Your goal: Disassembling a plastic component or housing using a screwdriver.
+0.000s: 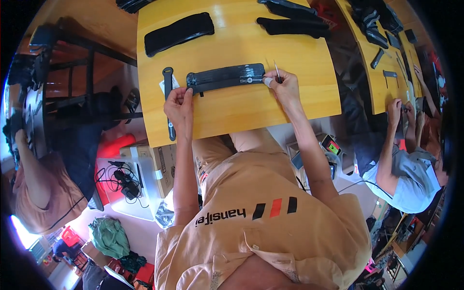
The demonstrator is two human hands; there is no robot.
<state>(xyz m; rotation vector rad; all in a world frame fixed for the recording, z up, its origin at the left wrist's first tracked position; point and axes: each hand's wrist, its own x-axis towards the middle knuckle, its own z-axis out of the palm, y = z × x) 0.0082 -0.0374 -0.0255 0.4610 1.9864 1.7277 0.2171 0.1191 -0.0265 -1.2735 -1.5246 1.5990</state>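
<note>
A flat stack of black straps (224,76) with white print lies across the yellow table in front of me. My left hand (179,107) is closed in a pinch on its left end. At the right end, my right hand (283,89) grips the stack's edge between thumb and fingers, with a white wrap around one digit. That hand also holds a small pointed tool (277,73), its thin metal tip pointing away from me; its exact kind is hard to make out. Beside my left hand lies a single black strap (167,82) with a ring-shaped end, partly covered by the hand.
A black bundle (179,34) lies at the table's (232,116) far left, more black bundles (292,26) at the far right. A clear plastic bin (128,193) with black cables stands low on the left. On the right, a co-worker's hands (395,110) are at another table.
</note>
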